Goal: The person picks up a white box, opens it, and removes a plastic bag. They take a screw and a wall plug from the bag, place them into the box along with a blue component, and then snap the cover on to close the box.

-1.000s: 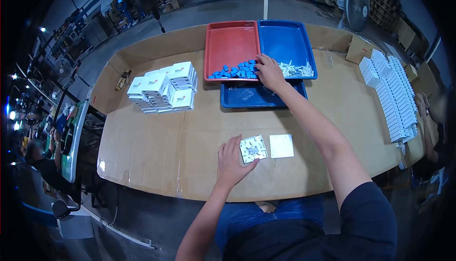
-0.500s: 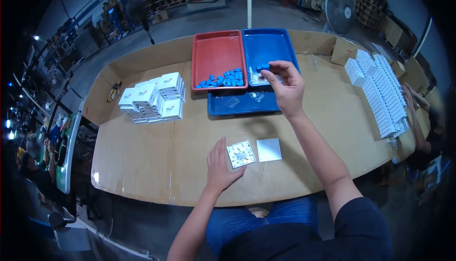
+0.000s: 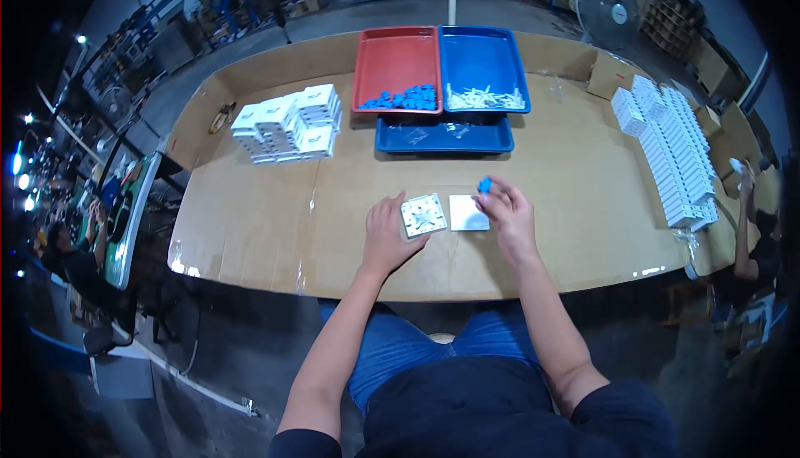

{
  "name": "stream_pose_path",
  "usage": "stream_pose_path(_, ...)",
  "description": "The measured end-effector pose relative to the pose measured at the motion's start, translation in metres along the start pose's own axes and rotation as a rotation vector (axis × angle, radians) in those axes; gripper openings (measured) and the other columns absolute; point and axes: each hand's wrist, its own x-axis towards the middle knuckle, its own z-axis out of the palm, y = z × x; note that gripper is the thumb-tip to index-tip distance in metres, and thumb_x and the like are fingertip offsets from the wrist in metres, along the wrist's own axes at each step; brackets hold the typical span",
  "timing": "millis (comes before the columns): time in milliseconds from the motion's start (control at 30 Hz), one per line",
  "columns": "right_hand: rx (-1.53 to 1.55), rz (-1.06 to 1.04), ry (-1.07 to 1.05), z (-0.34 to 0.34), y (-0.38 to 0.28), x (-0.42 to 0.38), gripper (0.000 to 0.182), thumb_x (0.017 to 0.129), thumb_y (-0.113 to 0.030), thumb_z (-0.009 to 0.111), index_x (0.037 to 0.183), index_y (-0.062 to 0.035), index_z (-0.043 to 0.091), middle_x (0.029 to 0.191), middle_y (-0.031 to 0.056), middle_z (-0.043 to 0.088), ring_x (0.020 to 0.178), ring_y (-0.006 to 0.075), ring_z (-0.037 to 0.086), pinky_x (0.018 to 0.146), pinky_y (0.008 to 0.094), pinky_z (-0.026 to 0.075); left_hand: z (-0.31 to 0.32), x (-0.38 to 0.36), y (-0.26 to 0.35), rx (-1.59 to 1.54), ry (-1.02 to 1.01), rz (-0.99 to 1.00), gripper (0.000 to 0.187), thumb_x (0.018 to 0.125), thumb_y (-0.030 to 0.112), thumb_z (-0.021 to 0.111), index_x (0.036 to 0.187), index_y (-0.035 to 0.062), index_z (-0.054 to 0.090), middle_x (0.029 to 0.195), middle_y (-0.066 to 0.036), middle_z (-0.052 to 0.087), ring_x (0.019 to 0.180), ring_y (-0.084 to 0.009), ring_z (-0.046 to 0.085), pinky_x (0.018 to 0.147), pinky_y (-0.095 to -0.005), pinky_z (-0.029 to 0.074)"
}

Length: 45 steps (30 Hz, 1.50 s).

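Observation:
On the table in front of me lies a square white plastic housing (image 3: 423, 215), its open inner side facing up. My left hand (image 3: 390, 235) grips it, fingers along the left side and thumb along the near edge. My right hand (image 3: 512, 218) pinches a small blue plastic piece (image 3: 485, 185) between thumb and fingertips, raised above the table. Just below that hand, to the right of the housing, lies a flat white square plate (image 3: 468, 214), its right edge partly covered by the fingers.
A red tray (image 3: 397, 51) holds more blue pieces. Beside it, a blue tray (image 3: 483, 54) holds slim white pieces, with another blue tray (image 3: 443, 142) nearer me. Stacked white boxes (image 3: 287, 123) stand left, rows of white units (image 3: 671, 154) right. Co-workers sit at both sides.
My right hand has come down from the blue tray toward the plate, carrying blue. The left hand stays at the housing. The camera view has tilted downward.

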Motion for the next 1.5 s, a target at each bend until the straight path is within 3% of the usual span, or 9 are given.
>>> stream_pose_path(200, -0.111, 0.154, 0.059, -0.031, 0.028, -0.066, 0.041, 0.096, 0.005, 0.068, 0.135, 0.009, 0.056, 0.123, 0.0177, 0.068, 0.112, 0.0259, 0.072, 0.093, 0.0335, 0.061, -0.024, -0.028, 0.034, -0.102, -0.081, -0.002, 0.104, 0.072, 0.048, 0.087, 0.153, 0.0008, 0.041, 0.136, -0.022, 0.055, 0.133, -0.0395, 0.049, 0.116, -0.0567, 0.031)
stream_pose_path(333, -0.152, 0.174, -0.066, -0.039, 0.017, -0.069, 0.041, 0.095, 0.005, 0.069, 0.135, 0.0071, 0.059, 0.128, 0.015, 0.068, 0.111, 0.0221, 0.072, 0.093, 0.0315, 0.061, -0.021, -0.051, 0.038, -0.118, -0.119, -0.062, 0.11, 0.072, 0.049, 0.088, 0.157, 0.0026, 0.036, 0.148, -0.022, 0.051, 0.14, -0.0383, 0.045, 0.12, -0.0564, 0.028)
stream_pose_path(433, -0.356, 0.113, -0.149, -0.037, 0.028, -0.054, 0.04, 0.095, 0.001, 0.071, 0.134, 0.0009, 0.065, 0.123, 0.0113, 0.07, 0.104, 0.0175, 0.072, 0.094, 0.029, 0.059, -0.019, -0.05, 0.033, -0.199, -0.027, -0.098, 0.111, 0.068, 0.045, 0.091, 0.155, 0.0017, 0.037, 0.146, -0.018, 0.055, 0.138, -0.036, 0.048, 0.119, -0.0485, 0.032)
stream_pose_path(467, -0.362, 0.117, -0.151, -0.033, 0.03, -0.05, 0.04, 0.095, 0.001, 0.071, 0.134, 0.0009, 0.065, 0.123, 0.0113, 0.07, 0.104, 0.0175, 0.072, 0.094, 0.029, 0.059, -0.02, -0.05, 0.034, -0.205, -0.025, -0.104, 0.111, 0.068, 0.045, 0.091, 0.155, 0.0017, 0.037, 0.146, -0.018, 0.055, 0.138, -0.036, 0.048, 0.119, -0.0485, 0.032)
stream_pose_path(533, -0.668, -0.059, -0.269, -0.015, 0.026, -0.041, 0.043, 0.094, -0.002, 0.072, 0.137, -0.0024, 0.065, 0.113, 0.007, 0.072, 0.105, 0.015, 0.069, 0.092, 0.0298, 0.057, -0.021, -0.048, 0.035, -0.176, -0.057, -0.072, 0.111, 0.067, 0.044, 0.091, 0.155, 0.002, 0.038, 0.145, -0.017, 0.056, 0.138, -0.0359, 0.048, 0.119, -0.0494, 0.032)
stream_pose_path(600, -0.723, -0.113, -0.302, -0.002, 0.031, -0.032, 0.044, 0.091, -0.008, 0.075, 0.134, -0.0039, 0.066, 0.107, 0.0074, 0.071, 0.106, 0.0186, 0.068, 0.092, 0.0339, 0.056, -0.022, -0.05, 0.036, -0.163, -0.071, -0.075, 0.111, 0.067, 0.044, 0.091, 0.155, 0.0024, 0.038, 0.145, -0.017, 0.056, 0.138, -0.0359, 0.048, 0.118, -0.0498, 0.032)
stream_pose_path(700, -1.079, -0.292, -0.405, 0.02, 0.034, -0.025, 0.035, 0.087, -0.018, 0.076, 0.118, -0.004, 0.069, 0.11, 0.0123, 0.069, 0.105, 0.0309, 0.066, 0.092, 0.0391, 0.054, -0.021, -0.049, 0.032, -0.164, -0.091, -0.091, 0.11, 0.067, 0.045, 0.091, 0.155, 0.003, 0.039, 0.145, -0.016, 0.056, 0.138, -0.0358, 0.048, 0.119, -0.0512, 0.031)
stream_pose_path(933, -1.181, -0.489, -0.574, 0.043, 0.058, -0.011, 0.025, 0.085, -0.014, 0.073, 0.108, -0.0036, 0.071, 0.108, 0.0102, 0.069, 0.103, 0.0314, 0.063, 0.089, 0.0417, 0.054, -0.018, -0.052, 0.029, -0.227, -0.101, -0.14, 0.107, 0.068, 0.044, 0.091, 0.155, 0.0049, 0.041, 0.147, -0.013, 0.056, 0.143, -0.0343, 0.046, 0.123, -0.0554, 0.028)
stream_pose_path(1500, -1.21, -0.564, -0.506, 0.043, 0.077, -0.02, 0.021, 0.084, -0.014, 0.074, 0.102, -0.0044, 0.073, 0.105, 0.0077, 0.073, 0.102, 0.0292, 0.064, 0.085, 0.0409, 0.055, -0.016, -0.057, 0.027, -0.234, -0.096, -0.147, 0.103, 0.069, 0.042, 0.09, 0.154, 0.0077, 0.043, 0.147, -0.013, 0.057, 0.142, -0.0337, 0.047, 0.124, -0.0547, 0.027)
